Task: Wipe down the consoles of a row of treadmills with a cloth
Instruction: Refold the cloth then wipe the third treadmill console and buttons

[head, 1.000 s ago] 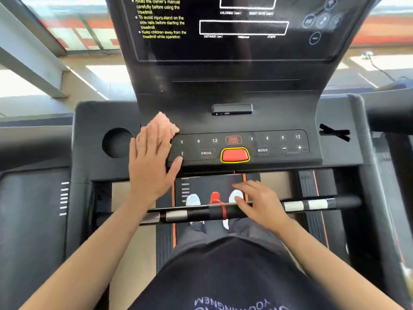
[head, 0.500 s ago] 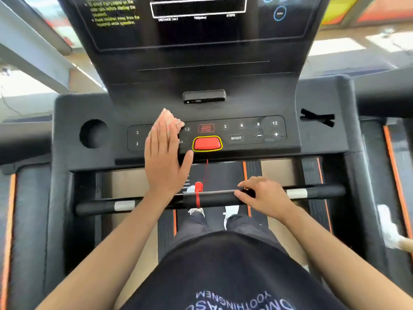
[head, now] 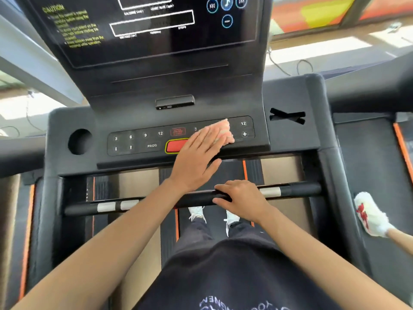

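A black treadmill console [head: 138, 151] fills the middle of the view, with a row of numbered buttons and a red stop button [head: 175, 146]. My left hand [head: 196, 158] lies flat with straight fingers on a pink cloth [head: 224, 132], pressing it onto the right half of the button panel. The cloth covers several buttons there; only its far edge shows past my fingertips. My right hand [head: 242, 199] grips the black handlebar [head: 297, 190] in front of the console. The dark display screen [head: 156, 25] rises above.
A round cup hole [head: 80, 141] sits at the console's left, and an X-shaped slot [head: 287, 116] at its right. Neighbouring treadmills flank both sides. Another person's white and red shoe [head: 372, 214] stands on the right-hand belt. My own shoes [head: 196, 213] stand on the belt below.
My left hand has slid the cloth rightward across the button panel, from the left numbers past the red button to the right side. My right hand stays on the handlebar.
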### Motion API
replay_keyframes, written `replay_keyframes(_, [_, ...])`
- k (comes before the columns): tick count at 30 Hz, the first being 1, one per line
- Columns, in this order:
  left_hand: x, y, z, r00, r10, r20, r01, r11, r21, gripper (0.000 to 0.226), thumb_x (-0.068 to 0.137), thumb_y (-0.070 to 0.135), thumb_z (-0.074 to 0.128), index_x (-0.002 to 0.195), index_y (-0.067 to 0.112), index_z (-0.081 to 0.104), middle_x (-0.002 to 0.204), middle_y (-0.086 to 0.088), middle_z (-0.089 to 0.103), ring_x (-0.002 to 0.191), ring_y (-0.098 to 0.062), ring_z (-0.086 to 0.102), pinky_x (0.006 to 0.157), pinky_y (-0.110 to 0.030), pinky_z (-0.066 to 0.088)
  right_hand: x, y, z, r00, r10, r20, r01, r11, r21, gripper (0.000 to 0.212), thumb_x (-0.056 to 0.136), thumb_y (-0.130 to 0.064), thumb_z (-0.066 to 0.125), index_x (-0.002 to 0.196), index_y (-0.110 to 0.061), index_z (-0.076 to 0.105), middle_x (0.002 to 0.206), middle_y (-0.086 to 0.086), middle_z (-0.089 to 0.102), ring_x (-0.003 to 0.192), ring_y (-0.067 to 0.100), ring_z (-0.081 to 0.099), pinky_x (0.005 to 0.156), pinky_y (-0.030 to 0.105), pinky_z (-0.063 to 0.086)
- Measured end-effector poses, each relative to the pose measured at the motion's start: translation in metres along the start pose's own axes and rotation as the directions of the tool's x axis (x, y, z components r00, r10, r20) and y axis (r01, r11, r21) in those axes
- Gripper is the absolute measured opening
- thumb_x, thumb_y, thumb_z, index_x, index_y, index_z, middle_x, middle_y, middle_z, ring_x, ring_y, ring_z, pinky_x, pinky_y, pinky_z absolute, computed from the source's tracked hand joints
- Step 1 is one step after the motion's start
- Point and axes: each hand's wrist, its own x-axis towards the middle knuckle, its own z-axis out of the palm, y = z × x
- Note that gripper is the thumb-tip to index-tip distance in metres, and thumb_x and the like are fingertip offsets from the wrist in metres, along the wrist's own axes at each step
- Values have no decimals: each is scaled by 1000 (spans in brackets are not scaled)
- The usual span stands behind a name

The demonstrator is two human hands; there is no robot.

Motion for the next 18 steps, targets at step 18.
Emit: replay_keyframes(18, [64, 11, 11, 845, 531, -57, -534, 843, -68, 41, 97, 5, 65, 135, 20, 60, 147, -1, 58, 135, -30, 55, 104, -45, 52, -31, 21, 5, 981, -105, -163, 109, 994, 16, 42, 85, -26, 68, 126, -18, 68, 119, -1, 72, 102, 24, 70, 87, 41, 55])
